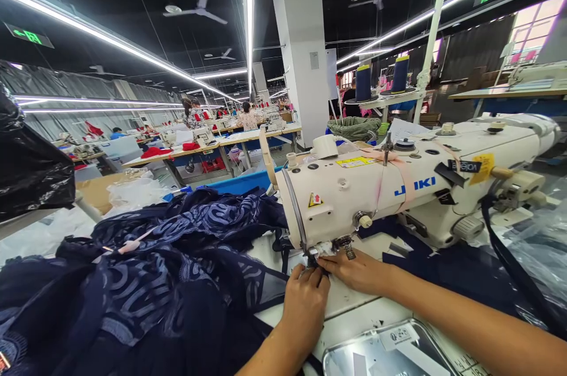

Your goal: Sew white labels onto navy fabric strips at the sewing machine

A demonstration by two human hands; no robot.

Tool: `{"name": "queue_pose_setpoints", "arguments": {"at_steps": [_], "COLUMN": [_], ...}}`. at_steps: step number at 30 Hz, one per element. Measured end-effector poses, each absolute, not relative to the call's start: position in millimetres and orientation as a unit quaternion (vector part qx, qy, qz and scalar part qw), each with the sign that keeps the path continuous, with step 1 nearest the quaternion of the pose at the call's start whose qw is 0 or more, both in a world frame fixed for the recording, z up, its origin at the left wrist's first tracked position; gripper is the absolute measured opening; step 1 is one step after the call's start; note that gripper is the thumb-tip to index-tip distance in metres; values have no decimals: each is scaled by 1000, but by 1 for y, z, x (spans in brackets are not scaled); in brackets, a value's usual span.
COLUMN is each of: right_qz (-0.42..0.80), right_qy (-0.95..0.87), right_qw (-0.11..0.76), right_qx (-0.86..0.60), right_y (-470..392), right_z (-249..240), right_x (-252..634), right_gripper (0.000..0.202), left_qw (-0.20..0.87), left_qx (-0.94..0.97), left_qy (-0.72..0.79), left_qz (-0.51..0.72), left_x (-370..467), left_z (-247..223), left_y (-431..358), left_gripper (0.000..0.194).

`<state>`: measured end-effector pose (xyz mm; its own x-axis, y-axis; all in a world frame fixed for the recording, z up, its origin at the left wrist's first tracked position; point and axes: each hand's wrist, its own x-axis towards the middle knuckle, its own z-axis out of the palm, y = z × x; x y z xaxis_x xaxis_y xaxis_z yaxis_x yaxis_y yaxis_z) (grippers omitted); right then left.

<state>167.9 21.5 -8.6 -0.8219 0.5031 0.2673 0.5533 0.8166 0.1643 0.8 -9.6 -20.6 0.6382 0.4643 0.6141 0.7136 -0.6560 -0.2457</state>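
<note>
A white sewing machine (345, 193) marked JUKI reaches in from the right, its needle end just beyond my hands. My left hand (306, 302) is closed, fingers curled down on a small piece of navy fabric (312, 260) at the presser foot. From the right, my right hand (357, 270) comes in under the machine head, its fingertips pinched at the same fabric. The machine head and my knuckles hide most of that piece. A heap of navy garments (177, 281) with pale swirling patterns lies to the left, close to my left hand.
A clear-topped metal-edged plate (385, 352) lies in front of the machine. Dark straps (509, 258) and clear plastic (544, 246) are at right. Navy thread cones (363, 84) stand behind. A black plastic bag (35, 157) hangs at left. Other people sit at distant tables.
</note>
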Motion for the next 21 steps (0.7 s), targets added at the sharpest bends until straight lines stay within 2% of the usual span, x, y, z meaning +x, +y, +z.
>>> {"name": "queue_pose_setpoints", "arguments": {"at_steps": [6, 13, 17, 21], "right_qz": [-104, -74, -61, -50], "right_qy": [-944, -933, -930, -930], "right_qw": [129, 217, 218, 189], "right_qx": [-286, -276, -289, -310], "right_y": [23, 26, 20, 6], "right_z": [-6, -4, -5, -8], "right_x": [168, 173, 175, 167], "right_gripper": [43, 34, 27, 31], "left_qw": [256, 225, 182, 89], "left_qx": [-865, -884, -900, -896], "left_qy": [-344, -340, -347, -390], "left_qz": [-262, -230, -191, -190], "left_x": [1, -5, -26, -47], "left_z": [-22, -14, -6, 4], "left_y": [-8, -14, -15, -5], "left_gripper": [23, 24, 26, 42]}}
